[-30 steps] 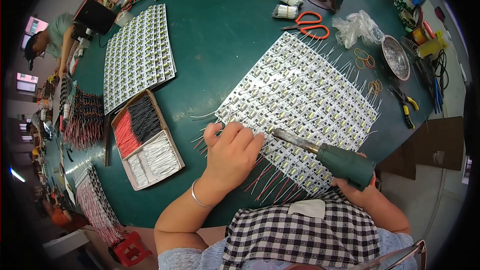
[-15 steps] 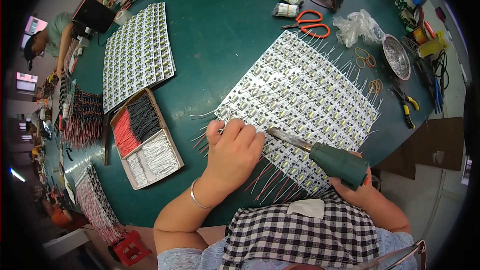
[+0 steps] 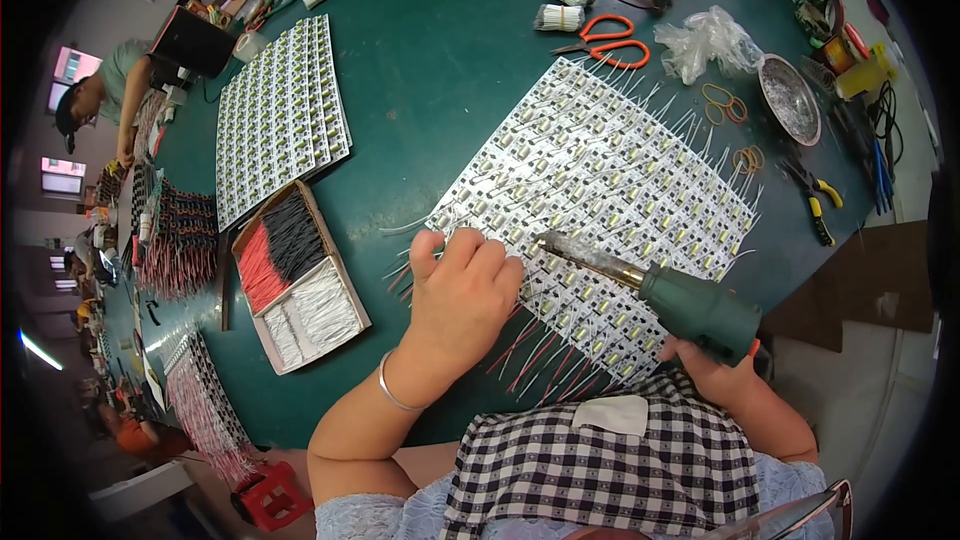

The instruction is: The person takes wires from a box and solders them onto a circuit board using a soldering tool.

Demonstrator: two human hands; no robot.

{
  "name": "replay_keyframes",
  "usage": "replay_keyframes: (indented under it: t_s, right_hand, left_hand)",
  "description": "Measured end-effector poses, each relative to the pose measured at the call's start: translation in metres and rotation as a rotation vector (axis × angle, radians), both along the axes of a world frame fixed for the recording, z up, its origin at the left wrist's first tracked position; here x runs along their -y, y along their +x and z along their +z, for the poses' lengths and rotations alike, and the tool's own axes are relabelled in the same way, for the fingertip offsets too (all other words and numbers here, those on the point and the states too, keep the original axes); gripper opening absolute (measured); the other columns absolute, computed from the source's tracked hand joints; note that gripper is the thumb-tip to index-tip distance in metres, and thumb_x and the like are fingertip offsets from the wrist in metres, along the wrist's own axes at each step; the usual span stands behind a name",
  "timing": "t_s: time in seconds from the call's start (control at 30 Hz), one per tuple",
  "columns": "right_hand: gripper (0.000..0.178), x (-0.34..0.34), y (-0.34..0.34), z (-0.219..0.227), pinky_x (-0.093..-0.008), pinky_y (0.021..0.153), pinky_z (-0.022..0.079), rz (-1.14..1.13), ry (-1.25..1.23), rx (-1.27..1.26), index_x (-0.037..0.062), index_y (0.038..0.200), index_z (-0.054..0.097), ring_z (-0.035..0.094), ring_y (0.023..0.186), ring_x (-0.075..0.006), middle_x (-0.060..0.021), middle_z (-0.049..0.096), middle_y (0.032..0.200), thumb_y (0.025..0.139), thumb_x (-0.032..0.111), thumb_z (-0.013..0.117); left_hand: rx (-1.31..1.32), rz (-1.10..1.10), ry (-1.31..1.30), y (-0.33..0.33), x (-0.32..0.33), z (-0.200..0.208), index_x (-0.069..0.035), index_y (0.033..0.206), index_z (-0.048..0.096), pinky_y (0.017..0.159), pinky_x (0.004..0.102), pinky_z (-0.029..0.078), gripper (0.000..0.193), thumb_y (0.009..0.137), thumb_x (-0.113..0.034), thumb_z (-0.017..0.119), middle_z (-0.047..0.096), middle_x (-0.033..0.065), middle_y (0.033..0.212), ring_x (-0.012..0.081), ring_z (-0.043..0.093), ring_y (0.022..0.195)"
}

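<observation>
A white panel of small LED circuit boards (image 3: 620,155) lies at an angle before me, with thin white wires along its far right edge and red and white ones along its near edge. My left hand (image 3: 462,285) is curled closed over the panel's left corner; its fingertips are hidden, and whatever they pinch I cannot make out. From the right, my right hand (image 3: 715,375) grips a green soldering gun (image 3: 695,310) from below. Its metal barrel points left, and the worn tip is at the boards just right of my left fingers.
Left stands a cardboard box (image 3: 365,323) of red, black and white wires, below another LED panel (image 3: 285,110). Beyond my panel lie orange-handled scissors (image 3: 615,40), a plastic bag (image 3: 705,45), a metal bowl (image 3: 790,100) and pliers (image 3: 812,198). A person (image 3: 105,90) works at far left.
The soldering gun and my right hand have shifted slightly right. My left hand stays at the panel's left corner. The whole view has shifted a little.
</observation>
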State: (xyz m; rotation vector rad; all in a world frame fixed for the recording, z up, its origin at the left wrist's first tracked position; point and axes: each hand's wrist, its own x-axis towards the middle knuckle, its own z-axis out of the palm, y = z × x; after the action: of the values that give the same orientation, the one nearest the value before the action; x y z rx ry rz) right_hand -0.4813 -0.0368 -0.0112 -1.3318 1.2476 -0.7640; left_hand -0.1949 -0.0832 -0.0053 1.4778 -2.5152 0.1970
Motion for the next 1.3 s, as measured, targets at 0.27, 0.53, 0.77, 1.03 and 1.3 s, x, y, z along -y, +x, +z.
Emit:
replay_keyframes:
  t_s: [0.27, 0.53, 0.77, 1.03, 1.3]
  right_hand:
    - [0.037, -0.009, -0.017, -0.003, -0.0337, 0.081, 0.046, 0.028, -0.062, -0.075, 0.0015, 0.104, 0.06, 0.06, 0.09, -0.0242, -0.0124, 0.06, 0.103, 0.068, 0.002, 0.069]
    - [0.034, -0.016, -0.008, -0.001, -0.0309, 0.082, 0.046, -0.015, -0.05, 0.016, -0.0001, 0.102, 0.06, 0.06, 0.093, -0.0222, -0.0127, 0.06, 0.104, 0.07, 0.002, 0.07]
    - [0.036, -0.007, -0.005, 0.007, -0.0307, 0.08, 0.048, 0.093, -0.141, -0.066, -0.0008, 0.103, 0.06, 0.061, 0.092, -0.0227, -0.014, 0.061, 0.103, 0.069, 0.002, 0.07]
    - [0.035, -0.005, 0.002, 0.009, -0.0303, 0.079, 0.049, 0.124, -0.186, -0.1, -0.0005, 0.102, 0.06, 0.063, 0.087, -0.0236, -0.0148, 0.062, 0.1, 0.069, 0.004, 0.071]
    - [0.031, -0.002, -0.007, 0.004, -0.0309, 0.078, 0.048, 0.224, -0.325, -0.133, 0.0032, 0.1, 0.064, 0.062, 0.087, -0.0239, -0.012, 0.063, 0.102, 0.069, 0.004, 0.07]
  left_hand:
    - [-0.154, 0.023, -0.084, -0.007, -0.017, -0.001, -0.017, 0.079, 0.064, 0.08, 0.038, 0.026, 0.013, 0.068, -0.01, 0.064, 0.049, -0.0055, 0.07, 0.0121, 0.051, 0.077]
    - [-0.171, 0.009, -0.078, -0.011, -0.018, -0.011, -0.017, 0.08, 0.064, 0.078, 0.0365, 0.027, 0.013, 0.069, -0.01, 0.063, 0.048, -0.0058, 0.069, 0.0119, 0.051, 0.075]
    - [-0.18, 0.003, -0.079, -0.01, -0.016, -0.015, -0.016, 0.079, 0.064, 0.078, 0.037, 0.027, 0.013, 0.068, -0.01, 0.063, 0.048, -0.0054, 0.07, 0.0124, 0.051, 0.075]
    - [-0.164, 0.005, -0.072, -0.01, -0.016, -0.016, -0.017, 0.078, 0.064, 0.079, 0.0367, 0.028, 0.012, 0.068, -0.011, 0.064, 0.048, -0.0054, 0.069, 0.0125, 0.051, 0.075]
    - [-0.175, 0.006, -0.059, -0.011, -0.016, -0.015, -0.015, 0.079, 0.063, 0.081, 0.0371, 0.027, 0.012, 0.068, -0.011, 0.062, 0.049, -0.0042, 0.071, 0.0127, 0.051, 0.077]
